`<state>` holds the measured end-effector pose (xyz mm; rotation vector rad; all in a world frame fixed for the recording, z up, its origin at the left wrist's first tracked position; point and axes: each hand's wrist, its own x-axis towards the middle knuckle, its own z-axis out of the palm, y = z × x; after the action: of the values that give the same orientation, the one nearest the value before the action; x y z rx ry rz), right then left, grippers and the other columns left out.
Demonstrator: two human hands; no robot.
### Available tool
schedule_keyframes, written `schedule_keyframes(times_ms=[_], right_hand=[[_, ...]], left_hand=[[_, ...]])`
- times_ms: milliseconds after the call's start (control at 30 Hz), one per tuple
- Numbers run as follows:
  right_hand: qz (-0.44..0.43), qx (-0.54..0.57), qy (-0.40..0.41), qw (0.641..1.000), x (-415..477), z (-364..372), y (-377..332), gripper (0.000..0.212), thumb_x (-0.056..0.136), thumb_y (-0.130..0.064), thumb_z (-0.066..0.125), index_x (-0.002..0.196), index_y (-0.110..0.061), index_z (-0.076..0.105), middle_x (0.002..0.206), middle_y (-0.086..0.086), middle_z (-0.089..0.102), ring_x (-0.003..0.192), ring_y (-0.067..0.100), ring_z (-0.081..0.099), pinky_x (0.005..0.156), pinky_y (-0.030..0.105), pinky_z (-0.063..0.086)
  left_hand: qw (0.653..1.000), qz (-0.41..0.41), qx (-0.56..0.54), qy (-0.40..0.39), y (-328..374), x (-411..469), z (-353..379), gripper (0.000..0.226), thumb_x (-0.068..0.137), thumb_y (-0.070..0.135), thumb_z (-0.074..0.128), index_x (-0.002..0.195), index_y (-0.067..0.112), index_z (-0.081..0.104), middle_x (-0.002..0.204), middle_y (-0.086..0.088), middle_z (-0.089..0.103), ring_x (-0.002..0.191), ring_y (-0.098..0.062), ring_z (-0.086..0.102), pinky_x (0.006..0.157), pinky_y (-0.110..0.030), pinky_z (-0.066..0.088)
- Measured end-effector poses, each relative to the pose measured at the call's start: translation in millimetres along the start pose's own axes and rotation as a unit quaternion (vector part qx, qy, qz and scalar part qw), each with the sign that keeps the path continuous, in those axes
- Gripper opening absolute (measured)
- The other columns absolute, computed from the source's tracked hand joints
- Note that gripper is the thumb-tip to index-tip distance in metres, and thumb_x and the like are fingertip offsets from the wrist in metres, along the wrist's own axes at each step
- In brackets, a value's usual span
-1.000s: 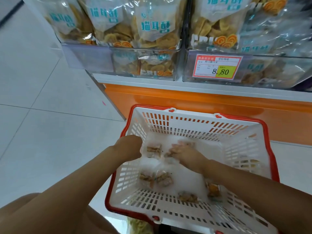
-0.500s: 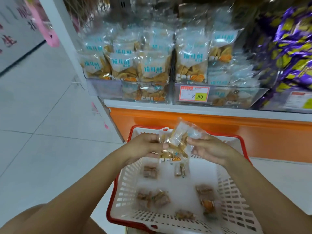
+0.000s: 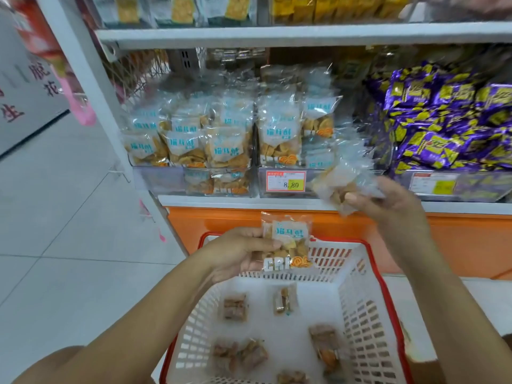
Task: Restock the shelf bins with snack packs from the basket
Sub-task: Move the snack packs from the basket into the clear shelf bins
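My left hand (image 3: 238,252) grips a clear snack pack (image 3: 288,242) with blue lettering, upright over the far rim of the white basket with a red rim (image 3: 368,295). My right hand (image 3: 393,206) holds a second, blurred snack pack (image 3: 340,184) raised in front of the clear shelf bin (image 3: 285,184) bearing the 8.80 price tag. Two clear bins hold several matching packs (image 3: 221,151). Several small brown snack packs (image 3: 234,306) lie on the basket floor.
A bin of purple and yellow packs (image 3: 448,126) stands to the right. An upper shelf (image 3: 277,34) carries yellow packs. An orange base panel (image 3: 221,220) runs under the shelf. White tiled floor (image 3: 69,231) spreads to the left, past the white shelf post (image 3: 83,79).
Both hands lifted out of the basket with packs. They then split apart: the right hand rose toward the price-tagged bin with one pack, the left stayed over the basket rim with another.
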<state>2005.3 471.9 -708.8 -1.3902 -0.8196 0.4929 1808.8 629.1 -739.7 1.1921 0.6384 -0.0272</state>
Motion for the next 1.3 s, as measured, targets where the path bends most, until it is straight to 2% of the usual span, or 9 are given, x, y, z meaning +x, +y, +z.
schedule_keyframes(times_ms=[200, 333, 433, 533, 767, 867, 1067, 1200, 1300], right_hand=[[-0.255, -0.227, -0.028, 0.94, -23, 4, 1, 0.047, 0.064, 0.02, 0.072, 0.085, -0.022, 0.076, 0.122, -0.002, 0.064, 0.128, 0.022, 0.046, 0.108, 0.037, 0.033], [-0.211, -0.15, -0.042, 0.965, -32, 1, 5, 0.039, 0.075, 0.013, 0.067, 0.087, -0.022, 0.079, 0.13, -0.002, 0.059, 0.131, 0.023, 0.045, 0.109, 0.047, 0.034], [-0.2, -0.125, -0.037, 0.971, -31, -1, 1, 0.026, 0.081, 0.0, 0.064, 0.088, -0.022, 0.076, 0.131, -0.003, 0.058, 0.129, 0.019, 0.049, 0.108, 0.037, 0.039], [-0.181, -0.123, -0.046, 0.975, -30, -5, -5, 0.035, 0.08, 0.008, 0.055, 0.092, -0.017, 0.076, 0.134, -0.003, 0.056, 0.13, 0.015, 0.048, 0.108, 0.03, 0.039], [0.001, 0.021, 0.158, 0.987, -28, -7, -25, 0.027, 0.078, -0.03, 0.07, 0.1, -0.017, 0.063, 0.095, -0.004, 0.069, 0.087, 0.016, 0.067, 0.083, 0.03, 0.053], [0.081, -0.054, 0.105, 0.99, -25, 5, -25, 0.027, 0.073, -0.023, 0.079, 0.09, -0.009, 0.064, 0.077, 0.003, 0.063, 0.063, 0.005, 0.057, 0.057, 0.008, 0.044], [0.16, 0.057, 0.109, 0.979, -15, -12, -31, 0.012, 0.084, -0.009, 0.068, 0.077, -0.005, 0.059, 0.071, 0.005, 0.071, 0.071, 0.015, 0.069, 0.066, 0.025, 0.053], [0.115, 0.047, 0.064, 0.99, -2, -38, -44, 0.01, 0.092, -0.001, 0.055, 0.084, -0.007, 0.052, 0.085, 0.011, 0.071, 0.078, 0.017, 0.07, 0.057, 0.022, 0.053], [0.088, -0.113, -0.109, 0.984, 16, -57, -61, 0.008, 0.093, 0.001, 0.053, 0.089, -0.006, 0.054, 0.081, 0.007, 0.068, 0.074, 0.013, 0.062, 0.063, 0.024, 0.047]], left_hand=[[0.995, 0.013, -0.093, -0.039, 15, 7, 25, 0.038, 0.085, 0.008, 0.054, 0.119, -0.008, 0.056, 0.105, -0.022, 0.062, 0.08, -0.019, 0.063, 0.065, -0.029, 0.057], [0.994, 0.013, -0.094, -0.052, 30, 12, 42, 0.038, 0.081, 0.038, 0.055, 0.106, 0.01, 0.057, 0.085, -0.009, 0.05, 0.074, -0.018, 0.051, 0.065, -0.027, 0.048], [0.998, 0.026, -0.022, -0.059, 36, 17, 50, 0.069, 0.072, 0.065, 0.066, 0.112, 0.01, 0.055, 0.102, -0.01, 0.059, 0.094, -0.03, 0.054, 0.085, -0.036, 0.049], [0.995, 0.053, 0.046, -0.072, 40, 17, 61, 0.053, 0.08, 0.042, 0.07, 0.123, 0.011, 0.062, 0.127, -0.002, 0.062, 0.121, -0.017, 0.053, 0.109, -0.048, 0.036], [0.99, 0.117, -0.07, 0.023, 57, 27, 82, 0.051, 0.079, 0.014, 0.07, 0.125, -0.002, 0.055, 0.113, -0.016, 0.068, 0.104, -0.028, 0.066, 0.088, -0.039, 0.053], [0.983, 0.164, -0.004, 0.08, 61, 28, 89, 0.042, 0.077, 0.02, 0.073, 0.115, 0.006, 0.062, 0.107, -0.013, 0.071, 0.099, -0.027, 0.068, 0.086, -0.038, 0.055], [0.984, 0.122, -0.127, 0.005, 68, 35, 86, 0.077, 0.08, 0.072, 0.033, 0.128, 0.016, 0.055, 0.12, -0.013, 0.066, 0.11, -0.025, 0.063, 0.091, -0.045, 0.052], [0.981, 0.081, -0.173, -0.033, 77, 35, 77, 0.076, 0.086, 0.069, 0.034, 0.129, 0.011, 0.055, 0.121, -0.017, 0.06, 0.102, -0.028, 0.061, 0.083, -0.039, 0.056], [0.988, 0.073, -0.13, -0.047, 82, 34, 80, 0.068, 0.086, 0.057, 0.044, 0.134, 0.008, 0.05, 0.128, -0.018, 0.055, 0.104, -0.028, 0.059, 0.091, -0.042, 0.049]])
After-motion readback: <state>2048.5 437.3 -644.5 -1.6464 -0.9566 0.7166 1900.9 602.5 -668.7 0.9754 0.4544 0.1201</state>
